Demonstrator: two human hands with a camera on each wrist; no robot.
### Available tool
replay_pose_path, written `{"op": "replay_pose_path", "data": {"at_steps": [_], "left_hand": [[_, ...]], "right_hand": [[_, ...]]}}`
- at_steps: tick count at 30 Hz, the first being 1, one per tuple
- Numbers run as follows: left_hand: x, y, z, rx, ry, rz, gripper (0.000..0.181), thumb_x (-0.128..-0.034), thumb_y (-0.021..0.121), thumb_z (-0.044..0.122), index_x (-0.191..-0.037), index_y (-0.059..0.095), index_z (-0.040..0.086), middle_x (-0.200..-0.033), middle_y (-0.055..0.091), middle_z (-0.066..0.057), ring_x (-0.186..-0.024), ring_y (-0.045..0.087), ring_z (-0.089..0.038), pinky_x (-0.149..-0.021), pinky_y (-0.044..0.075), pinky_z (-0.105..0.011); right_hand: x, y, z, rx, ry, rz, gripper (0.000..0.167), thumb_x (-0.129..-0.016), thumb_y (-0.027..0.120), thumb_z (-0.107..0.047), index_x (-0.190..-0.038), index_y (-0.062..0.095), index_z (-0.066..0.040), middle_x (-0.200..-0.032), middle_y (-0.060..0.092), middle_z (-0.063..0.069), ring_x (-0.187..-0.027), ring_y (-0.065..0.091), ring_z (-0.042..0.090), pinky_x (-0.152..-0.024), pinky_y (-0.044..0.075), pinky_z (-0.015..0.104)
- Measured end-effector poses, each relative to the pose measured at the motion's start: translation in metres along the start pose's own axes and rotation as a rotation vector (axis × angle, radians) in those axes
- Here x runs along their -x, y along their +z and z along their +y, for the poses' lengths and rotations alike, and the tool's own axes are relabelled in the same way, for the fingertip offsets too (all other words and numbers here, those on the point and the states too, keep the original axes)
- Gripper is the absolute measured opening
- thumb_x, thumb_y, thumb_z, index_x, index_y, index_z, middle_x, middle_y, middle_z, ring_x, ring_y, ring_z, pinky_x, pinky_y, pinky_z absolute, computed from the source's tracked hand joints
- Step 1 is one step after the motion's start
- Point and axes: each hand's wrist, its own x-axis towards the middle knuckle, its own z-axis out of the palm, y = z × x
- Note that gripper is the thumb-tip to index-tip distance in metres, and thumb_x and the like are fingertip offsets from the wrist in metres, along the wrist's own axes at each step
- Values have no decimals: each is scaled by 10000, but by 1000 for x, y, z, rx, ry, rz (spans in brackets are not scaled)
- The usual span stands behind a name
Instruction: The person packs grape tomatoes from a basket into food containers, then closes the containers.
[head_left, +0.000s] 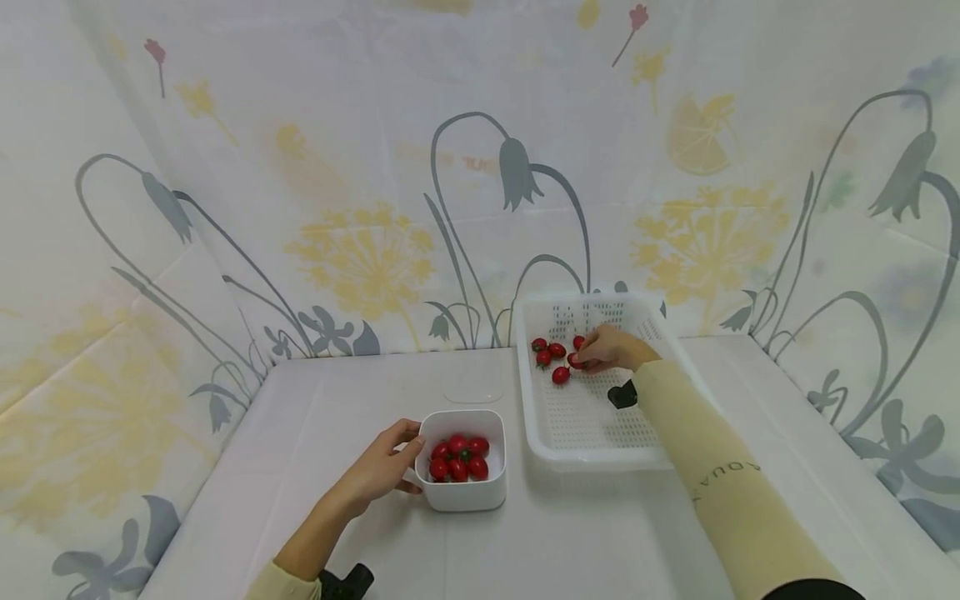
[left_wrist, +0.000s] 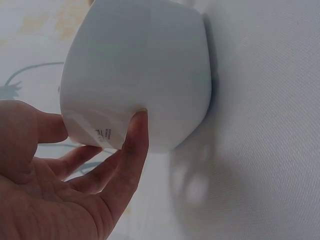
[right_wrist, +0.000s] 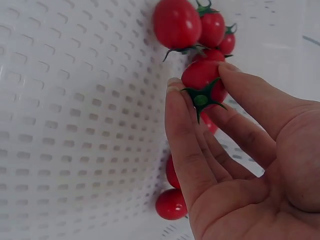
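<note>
My right hand (head_left: pixel 611 348) reaches into a white perforated basket (head_left: pixel 542 454) and pinches a red cherry tomato (right_wrist: pixel 200 77) between thumb and fingers. A green star-shaped calyx on that tomato faces the right wrist camera. Several other cherry tomatoes (head_left: pixel 561 376) lie around the fingertips on the basket floor, some with green stems. To the left, a small white square box (head_left: pixel 467 497) stands on the table with several cherry tomatoes (head_left: pixel 458 469) inside. My left hand (head_left: pixel 378 467) touches the box's left outer side with extended fingers and thumb; the left wrist view shows small dark print there.
A white cloth (head_left: pixel 330 400) covers the table. Behind it and at both sides hangs a pale curtain (head_left: pixel 375 167) with grey and yellow flower prints. The basket's raised rim stands to the right of the box, with a narrow strip of table between them.
</note>
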Motion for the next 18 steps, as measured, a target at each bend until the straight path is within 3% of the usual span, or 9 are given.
{"op": "replay_pose_path", "data": {"at_steps": [4,12,18], "left_hand": [[0,0,-1,0,-5,2,331,-1094,477,188,-1373,506,13,-1398,529,-245,-962,663,-259,-709,642,-434],[0,1,-1,0,-11,6,344,-1092,484,199,-1383,501,17,-1408,525,-242,-967,663,-264,-709,642,-431],[0,1,0,-5,-10,12,328,-1090,484,183,-1372,509,16,-1405,527,-236,-961,661,-262,-707,642,-424]], "right_hand": [[9,-6,-3,-22,-41,-34,331,-976,663,-45,-1207,591,180,-1074,661,206,-810,695,181,-935,591,431],[22,-15,-6,-56,-75,-48,282,-984,644,-28,-1172,601,177,-1018,694,146,-825,709,165,-948,584,428],[37,-17,-12,-43,-92,-49,333,-997,633,-44,-1232,582,186,-1068,714,170,-895,732,217,-995,549,471]]}}
